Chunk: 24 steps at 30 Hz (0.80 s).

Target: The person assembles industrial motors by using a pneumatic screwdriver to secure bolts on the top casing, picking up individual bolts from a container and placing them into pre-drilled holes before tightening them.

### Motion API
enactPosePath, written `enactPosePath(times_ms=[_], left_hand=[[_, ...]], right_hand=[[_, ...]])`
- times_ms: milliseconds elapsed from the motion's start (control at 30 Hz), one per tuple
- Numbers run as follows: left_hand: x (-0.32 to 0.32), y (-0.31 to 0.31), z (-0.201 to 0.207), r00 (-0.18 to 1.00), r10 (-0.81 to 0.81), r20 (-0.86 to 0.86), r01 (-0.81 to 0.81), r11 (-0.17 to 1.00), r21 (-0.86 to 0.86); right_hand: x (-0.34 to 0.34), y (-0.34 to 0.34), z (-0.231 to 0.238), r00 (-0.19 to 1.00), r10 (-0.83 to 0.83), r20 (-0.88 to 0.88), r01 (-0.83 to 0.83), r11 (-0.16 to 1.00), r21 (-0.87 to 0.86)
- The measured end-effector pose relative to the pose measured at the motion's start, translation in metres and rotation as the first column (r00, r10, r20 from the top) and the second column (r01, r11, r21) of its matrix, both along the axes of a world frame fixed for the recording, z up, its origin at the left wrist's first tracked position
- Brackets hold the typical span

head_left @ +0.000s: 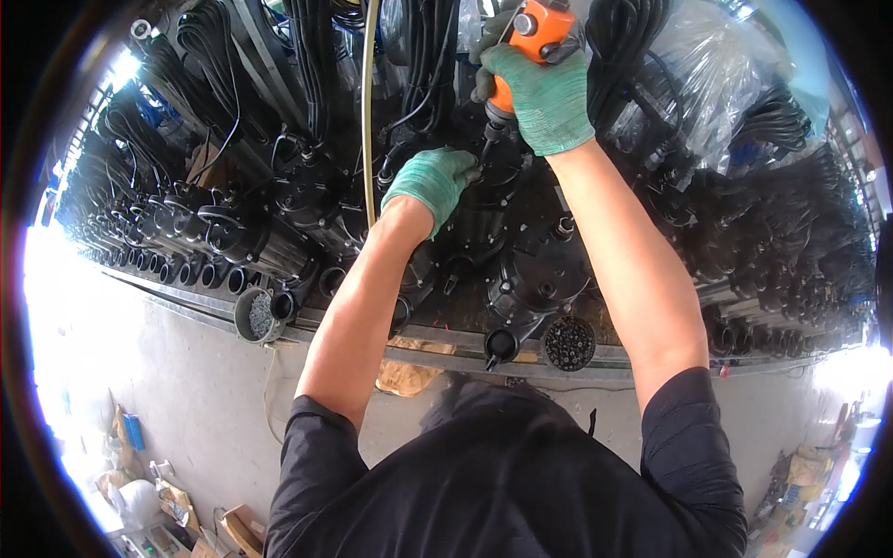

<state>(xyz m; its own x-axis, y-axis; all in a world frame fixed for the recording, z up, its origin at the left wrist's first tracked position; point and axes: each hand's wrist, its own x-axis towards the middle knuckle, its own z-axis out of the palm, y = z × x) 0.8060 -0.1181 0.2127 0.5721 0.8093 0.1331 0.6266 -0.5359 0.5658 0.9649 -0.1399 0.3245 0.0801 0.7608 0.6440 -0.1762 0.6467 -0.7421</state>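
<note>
My right hand point(551, 104), in a green glove with dark fingertips, grips an orange power screwdriver point(537, 33) near the top middle. The tool points down, its bit end close to the top of a black pump point(479, 228). My left hand point(433, 184), gloved the same way, is closed at the left side of that pump's top, with its fingers curled; what they hold, if anything, is hidden. Nearer to me, right of centre, stands another black pump point(541, 272) with a round lid and an open outlet.
Rows of black pumps point(246, 232) with coiled cables point(209, 46) stretch left and right on the bench. Along its near edge sit a container of silvery screws point(244, 321) and a round container of small black parts point(569, 361). Clear plastic wrap point(712, 70) lies at the upper right.
</note>
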Motion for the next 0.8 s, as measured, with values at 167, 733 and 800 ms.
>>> enactPosePath(times_ms=[167, 733, 800], left_hand=[[-0.004, 0.006, -0.007, 0.998, -0.053, 0.023, 0.053, 0.998, -0.027], [-0.012, 0.010, -0.004, 0.985, -0.169, 0.022, 0.170, 0.983, -0.071], [-0.013, 0.015, -0.011, 0.980, -0.189, 0.063, 0.187, 0.982, 0.023]], right_hand=[[0.004, 0.006, -0.011, 0.999, 0.010, 0.043, -0.011, 1.000, 0.006], [-0.009, 0.020, -0.027, 0.964, -0.111, 0.243, 0.108, 0.994, 0.024], [-0.011, 0.021, -0.024, 0.975, -0.082, 0.207, 0.079, 0.997, 0.025]])
